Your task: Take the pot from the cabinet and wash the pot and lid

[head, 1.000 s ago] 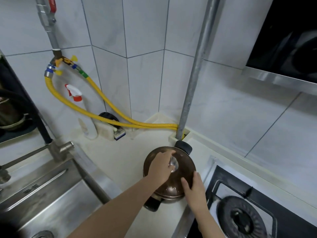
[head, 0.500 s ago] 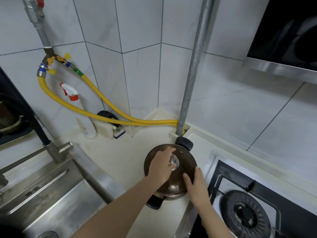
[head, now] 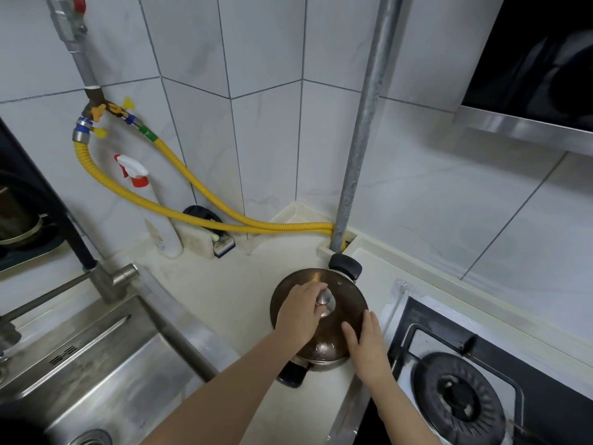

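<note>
A steel pot [head: 317, 364] with black side handles stands on the cream counter between the sink and the stove. A brown glass lid [head: 345, 295] with a silver knob [head: 326, 303] covers it. My left hand [head: 300, 314] rests on top of the lid, its fingers closed around the knob. My right hand [head: 365, 345] lies flat against the lid's right rim and the pot's side, fingers spread. The lid sits level on the pot.
A steel sink [head: 83, 374] with a faucet [head: 109, 284] lies to the left. A gas stove burner [head: 462, 399] is at the right. A spray bottle [head: 154, 213], yellow hoses [head: 199, 216], a sponge holder [head: 205, 239] and a vertical pipe [head: 359, 149] line the tiled corner.
Both hands keep the same hold on the lid and pot. Only the view has shifted slightly; the pot has not visibly moved.
</note>
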{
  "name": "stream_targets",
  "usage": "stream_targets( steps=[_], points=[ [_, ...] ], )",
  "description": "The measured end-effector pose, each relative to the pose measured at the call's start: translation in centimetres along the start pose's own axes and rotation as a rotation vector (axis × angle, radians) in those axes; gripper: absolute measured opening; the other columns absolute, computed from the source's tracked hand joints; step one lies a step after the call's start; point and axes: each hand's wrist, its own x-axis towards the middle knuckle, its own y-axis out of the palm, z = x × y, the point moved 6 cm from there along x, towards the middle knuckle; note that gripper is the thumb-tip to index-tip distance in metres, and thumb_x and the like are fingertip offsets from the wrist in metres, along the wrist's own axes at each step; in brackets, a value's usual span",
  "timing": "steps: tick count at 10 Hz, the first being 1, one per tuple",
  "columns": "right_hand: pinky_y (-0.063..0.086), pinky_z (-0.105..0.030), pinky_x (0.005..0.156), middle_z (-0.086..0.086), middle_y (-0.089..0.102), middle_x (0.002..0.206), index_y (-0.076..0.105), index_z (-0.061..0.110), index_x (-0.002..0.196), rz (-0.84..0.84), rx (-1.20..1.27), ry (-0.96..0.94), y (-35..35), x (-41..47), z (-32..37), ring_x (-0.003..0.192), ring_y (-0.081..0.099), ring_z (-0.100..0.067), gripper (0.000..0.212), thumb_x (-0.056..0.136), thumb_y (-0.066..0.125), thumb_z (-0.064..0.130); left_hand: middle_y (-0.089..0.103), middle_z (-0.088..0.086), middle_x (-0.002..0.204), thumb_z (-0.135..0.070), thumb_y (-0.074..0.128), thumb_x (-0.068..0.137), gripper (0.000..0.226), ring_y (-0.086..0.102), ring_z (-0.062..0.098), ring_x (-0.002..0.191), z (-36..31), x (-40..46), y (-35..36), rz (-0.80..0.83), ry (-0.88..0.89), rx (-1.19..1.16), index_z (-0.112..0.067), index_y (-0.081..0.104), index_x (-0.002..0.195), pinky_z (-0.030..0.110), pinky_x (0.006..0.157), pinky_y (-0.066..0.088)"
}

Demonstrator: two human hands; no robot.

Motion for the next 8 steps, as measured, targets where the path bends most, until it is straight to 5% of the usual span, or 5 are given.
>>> stream_targets(
  steps=[2,4,6,8],
  points=[
    [0.028,-0.046,0.114,-0.016,0.018,0.156,0.026,0.007,0.143,0.055,-0.373,-0.035,-0.8,0.2,1.0,0.144,0.019,-0.029,0.062,0.096,0.031,0.048,0.039,-0.005,0.148,-0.013,0.051,0.093,0.055,0.04,0.018,0.131,-0.4,-0.7,0.2,0.035,0.025,0.152,-0.025,0.034,0.143,0.031,0.105,0.037],
    [0.023,-0.058,0.112,-0.01,0.022,0.152,0.033,0.015,0.141,0.151,-0.69,-0.063,-3.4,0.2,4.3,0.143,0.016,-0.03,0.059,0.093,0.039,0.049,0.026,0.006,0.155,-0.025,0.056,0.09,0.07,0.027,0.031,0.14,0.3,-2.0,-1.1,0.18,-0.082,0.291,-0.028,0.018,0.148,0.043,0.113,0.03],
    [0.011,-0.059,0.114,-0.003,0.025,0.156,0.003,0.019,0.15,0.001,-0.758,-0.289,-6.5,-2.4,12.0,0.147,0.013,-0.024,0.068,0.095,0.038,0.04,0.028,0.008,0.152,-0.032,0.051,0.092,0.067,0.028,0.03,0.138,-0.6,-2.6,-8.9,0.109,-0.036,0.404,-0.023,0.016,0.149,0.05,0.113,0.026],
    [0.008,-0.059,0.114,-0.004,0.026,0.156,-0.004,0.016,0.15,-0.201,-0.779,-0.443,-9.8,-6.8,20.7,0.146,0.015,-0.025,0.071,0.096,0.034,0.043,0.016,0.008,0.158,-0.043,0.04,0.096,0.065,0.013,0.03,0.146,-4.0,-3.9,-18.4,-0.096,0.109,0.552,-0.02,0.012,0.15,0.053,0.116,0.016]
  ],
)
